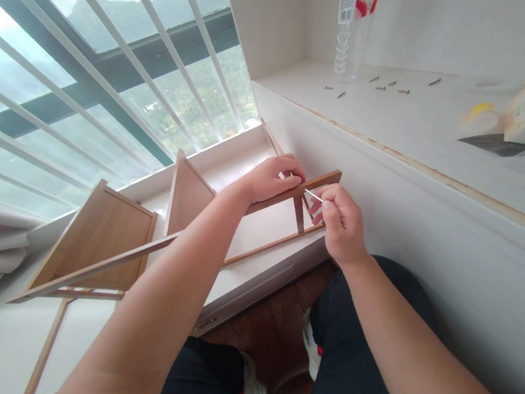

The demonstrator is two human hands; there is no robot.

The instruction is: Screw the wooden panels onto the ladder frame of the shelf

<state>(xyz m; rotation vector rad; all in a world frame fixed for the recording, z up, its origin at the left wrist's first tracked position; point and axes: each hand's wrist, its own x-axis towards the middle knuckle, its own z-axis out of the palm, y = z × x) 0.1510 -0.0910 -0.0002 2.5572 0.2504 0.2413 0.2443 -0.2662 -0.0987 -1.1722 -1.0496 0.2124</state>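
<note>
a wooden frame (pixel 155 245) is laid on the white sill (pixel 260 221) below the barred window (pixel 92 81), its long rails running from lower left to upper right, away from the body. the far end of the top rail is gripped by the left hand (pixel 271 178), fingers curled closed over it. just to the right, and touching the same end, the right hand (pixel 341 223) is closed in a pinch on a thin metal key (pixel 313 195), which is pointed leftward into the rail beside the short upright (pixel 298 214). the key's tip is met by the rail at the spot between the two hands; whether it is seated in a screw cannot be told. the worked joint thus lies straight ahead of both hands, with the right hand nearer to it and the left hand steadying across it. two panels (pixel 101 231) of the frame stand up at its near end, well apart from the hands. on the higher shelf (pixel 413 118) to the right, loose screws (pixel 384 85) are scattered near a clear bottle (pixel 352 32), and a tape roll (pixel 481 116) lies farther right.
</note>
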